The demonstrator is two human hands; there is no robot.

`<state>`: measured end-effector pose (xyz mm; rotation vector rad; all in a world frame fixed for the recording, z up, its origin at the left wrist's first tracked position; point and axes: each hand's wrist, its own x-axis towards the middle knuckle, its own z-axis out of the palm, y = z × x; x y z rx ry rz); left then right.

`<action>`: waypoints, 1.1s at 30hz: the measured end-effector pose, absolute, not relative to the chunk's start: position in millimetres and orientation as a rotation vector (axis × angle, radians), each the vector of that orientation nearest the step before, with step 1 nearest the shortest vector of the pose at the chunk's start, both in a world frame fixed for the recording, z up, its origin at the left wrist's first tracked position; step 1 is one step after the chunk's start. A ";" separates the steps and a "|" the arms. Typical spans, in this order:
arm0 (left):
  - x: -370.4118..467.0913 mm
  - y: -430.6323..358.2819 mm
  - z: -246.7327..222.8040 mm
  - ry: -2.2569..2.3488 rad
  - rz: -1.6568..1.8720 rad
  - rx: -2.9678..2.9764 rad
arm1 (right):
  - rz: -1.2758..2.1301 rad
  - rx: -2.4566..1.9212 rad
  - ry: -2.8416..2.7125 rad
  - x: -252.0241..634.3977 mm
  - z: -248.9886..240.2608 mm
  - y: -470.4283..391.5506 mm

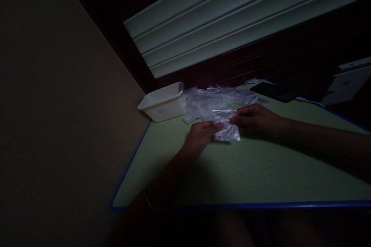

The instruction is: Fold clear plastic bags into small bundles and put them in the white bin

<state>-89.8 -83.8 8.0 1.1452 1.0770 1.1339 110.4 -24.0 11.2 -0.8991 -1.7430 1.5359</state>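
Between my two hands is a small, shiny, clear plastic bag [226, 129], roughly square and wrinkled. My left hand [199, 137] pinches its left side, thumb on top. My right hand [255, 119] grips the upper right edge between thumb and fingers. The bag is held just above the pale green table [261, 173]. Whether anything lies inside it, I cannot tell in this dim light. Right behind it spreads a loose heap of similar clear plastic bags [208, 100].
A white plastic tub [168, 110] stands at the back left, beside the heap and close to the wall [72, 104]. A dark flat object [274, 91], perhaps a tablet, lies at the back right. Blue edging [261, 205] runs around the table.
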 end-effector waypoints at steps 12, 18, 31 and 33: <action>-91.6 -80.9 5.8 1.144 1.221 1.132 | 1.539 -0.841 -1.871 104.7 13.3 -34.7; -91.5 -79.9 3.3 1.164 1.235 1.147 | 1.500 -0.850 -1.870 105.0 8.9 -28.9; -92.0 -79.0 -0.8 1.161 1.245 1.124 | 1.522 -0.870 -1.728 106.5 8.9 -25.8; -90.8 -79.4 -1.7 1.146 1.238 1.128 | 1.510 -0.872 -1.747 106.3 8.4 -26.7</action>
